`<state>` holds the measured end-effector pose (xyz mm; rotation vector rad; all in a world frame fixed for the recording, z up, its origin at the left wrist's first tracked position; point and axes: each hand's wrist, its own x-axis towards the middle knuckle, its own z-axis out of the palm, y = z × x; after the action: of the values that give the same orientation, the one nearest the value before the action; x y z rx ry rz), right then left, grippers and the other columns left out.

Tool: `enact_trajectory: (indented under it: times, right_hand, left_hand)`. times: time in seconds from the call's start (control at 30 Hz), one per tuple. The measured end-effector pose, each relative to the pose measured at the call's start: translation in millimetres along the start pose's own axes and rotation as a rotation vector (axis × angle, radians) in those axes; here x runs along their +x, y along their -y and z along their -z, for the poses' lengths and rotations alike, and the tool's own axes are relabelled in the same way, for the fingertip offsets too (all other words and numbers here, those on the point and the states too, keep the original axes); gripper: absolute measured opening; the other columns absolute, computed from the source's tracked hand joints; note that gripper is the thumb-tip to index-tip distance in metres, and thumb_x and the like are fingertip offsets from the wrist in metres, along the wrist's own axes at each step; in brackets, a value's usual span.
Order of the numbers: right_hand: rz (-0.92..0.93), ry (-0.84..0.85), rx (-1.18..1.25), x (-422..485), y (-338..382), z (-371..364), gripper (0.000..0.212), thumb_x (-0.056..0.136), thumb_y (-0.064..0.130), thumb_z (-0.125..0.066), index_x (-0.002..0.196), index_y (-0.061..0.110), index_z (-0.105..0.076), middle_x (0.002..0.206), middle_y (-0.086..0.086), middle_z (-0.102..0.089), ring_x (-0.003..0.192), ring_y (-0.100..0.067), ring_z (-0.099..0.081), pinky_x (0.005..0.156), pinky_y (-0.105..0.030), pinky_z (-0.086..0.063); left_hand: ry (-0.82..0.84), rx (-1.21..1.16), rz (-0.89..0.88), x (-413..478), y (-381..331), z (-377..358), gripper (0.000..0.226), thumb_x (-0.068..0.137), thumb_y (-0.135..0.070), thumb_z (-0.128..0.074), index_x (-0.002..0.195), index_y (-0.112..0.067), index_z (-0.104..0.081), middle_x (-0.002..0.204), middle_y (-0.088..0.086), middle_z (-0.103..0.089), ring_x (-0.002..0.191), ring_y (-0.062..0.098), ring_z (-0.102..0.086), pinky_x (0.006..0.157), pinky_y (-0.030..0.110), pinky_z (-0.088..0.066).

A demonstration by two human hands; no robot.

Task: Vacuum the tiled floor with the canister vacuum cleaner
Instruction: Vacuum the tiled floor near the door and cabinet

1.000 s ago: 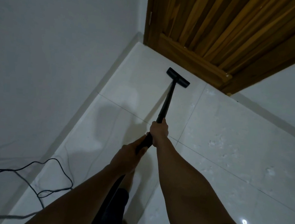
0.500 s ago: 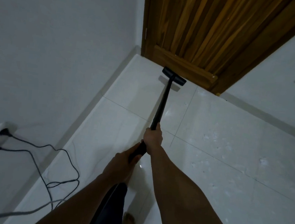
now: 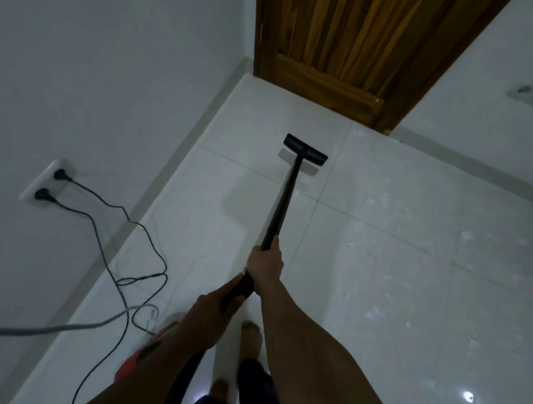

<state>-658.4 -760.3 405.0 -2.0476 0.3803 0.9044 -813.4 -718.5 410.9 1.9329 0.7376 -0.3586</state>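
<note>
**Short of the door, wand aimed at its foot**

Before the door [image 3: 353,42], the head [image 3: 305,149] of the vacuum lies flat on the tiled floor [image 3: 413,279], well short of the door's bottom rail. Its bar lies roughly parallel with that rail. The black wand [image 3: 286,197] runs long and straight from the hands to the head, tilted down and pointing toward the door, leaning a little to the right.

The right hand [image 3: 266,263] is wrapped round the wand's near end, the one away from the door. Just behind it, farther from the door, the left hand [image 3: 214,303] grips the dark handle with curled fingers. A black hose [image 3: 183,378] drops from there between the forearms.

On the wall left of the door, a socket [image 3: 48,181] holds two black plugs. Their cords [image 3: 144,255] trail down and loop over the floor. A grey cable [image 3: 38,331] crosses the tiles farther from the door. A red shape [image 3: 133,362] shows under the left forearm, too hidden to identify. Two bare feet [image 3: 252,336] stand beneath the arms.
</note>
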Motion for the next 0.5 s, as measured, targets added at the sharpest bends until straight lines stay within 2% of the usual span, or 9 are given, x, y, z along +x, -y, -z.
enact_trajectory:
  times: [0.07, 0.13, 0.2, 0.23, 0.3, 0.37, 0.43, 0.5]
  right_hand:
    - [0.004, -0.009, -0.036, -24, -26, 0, 0.063, 0.103, 0.022, -0.043, 0.159, 0.028, -0.017, 0.122, -0.009, -0.063, 0.064, -0.009, -0.054, 0.046, -0.02, -0.04]
    - [0.026, -0.019, -0.056, -50, -53, 0, 0.063, 0.102, 0.02, -0.044, 0.159, 0.026, -0.018, 0.13, -0.01, -0.061, 0.068, -0.01, -0.055, 0.048, -0.02, -0.039]
    - [0.047, -0.017, -0.059, -80, -82, -2, 0.064, 0.101, 0.019, -0.044, 0.159, 0.025, -0.019, 0.133, -0.01, -0.059, 0.077, -0.015, -0.057, 0.052, -0.021, -0.041]
    - [0.052, -0.015, -0.058, -95, -95, -3, 0.064, 0.1, 0.018, -0.043, 0.159, 0.025, -0.019, 0.133, -0.01, -0.059, 0.077, -0.015, -0.057, 0.051, -0.02, -0.04]
    - [0.055, -0.015, -0.055, -132, -127, -4, 0.063, 0.1, 0.017, -0.042, 0.159, 0.025, -0.019, 0.134, -0.01, -0.058, 0.071, -0.011, -0.054, 0.046, -0.017, -0.035]
    - [0.054, -0.013, -0.046, -158, -157, -8, 0.063, 0.1, 0.017, -0.041, 0.159, 0.025, -0.019, 0.137, -0.011, -0.056, 0.078, -0.013, -0.055, 0.049, -0.017, -0.036]
    - [0.056, -0.02, -0.041, -194, -196, -10, 0.065, 0.099, 0.017, -0.042, 0.159, 0.024, -0.02, 0.138, -0.01, -0.056, 0.089, -0.017, -0.055, 0.062, -0.022, -0.043]
    - [0.064, -0.026, -0.026, -227, -235, -12, 0.066, 0.098, 0.016, -0.043, 0.159, 0.025, -0.021, 0.136, -0.01, -0.057, 0.093, -0.02, -0.057, 0.071, -0.026, -0.045]
  left_hand:
    - [0.004, 0.013, -0.022, -29, 14, -10, 0.05, 0.099, -0.051, -0.044, 0.148, -0.046, -0.033, 0.127, -0.005, -0.067, 0.095, -0.001, -0.064, 0.08, 0.012, -0.048]
    - [0.008, -0.028, -0.033, -62, 27, -18, 0.049, 0.099, -0.05, -0.046, 0.147, -0.047, -0.035, 0.135, -0.008, -0.061, 0.113, 0.002, -0.059, 0.095, 0.02, -0.046]
    - [0.001, -0.069, -0.065, -101, 41, -28, 0.047, 0.1, -0.047, -0.048, 0.146, -0.048, -0.037, 0.137, -0.011, -0.059, 0.121, 0.003, -0.056, 0.105, 0.027, -0.045]
    - [-0.003, -0.078, -0.092, -121, 45, -32, 0.047, 0.1, -0.045, -0.048, 0.146, -0.046, -0.038, 0.136, -0.01, -0.06, 0.121, 0.004, -0.058, 0.104, 0.026, -0.047]
    - [0.007, -0.073, -0.158, -167, 57, -40, 0.048, 0.102, -0.042, -0.048, 0.149, -0.039, -0.038, 0.127, 0.0, -0.067, 0.11, 0.013, -0.065, 0.086, 0.016, -0.052]
    - [0.034, -0.097, -0.178, -201, 72, -47, 0.049, 0.102, -0.038, -0.049, 0.15, -0.035, -0.038, 0.116, 0.013, -0.07, 0.103, 0.026, -0.066, 0.075, 0.018, -0.052]
    - [0.071, -0.097, -0.184, -245, 93, -55, 0.049, 0.101, -0.038, -0.05, 0.148, -0.041, -0.037, 0.105, 0.014, -0.072, 0.087, 0.017, -0.071, 0.07, 0.021, -0.052]
    - [0.105, -0.074, -0.19, -286, 115, -68, 0.047, 0.101, -0.043, -0.05, 0.144, -0.053, -0.034, 0.085, 0.005, -0.073, 0.06, 0.003, -0.065, 0.064, 0.027, -0.056]
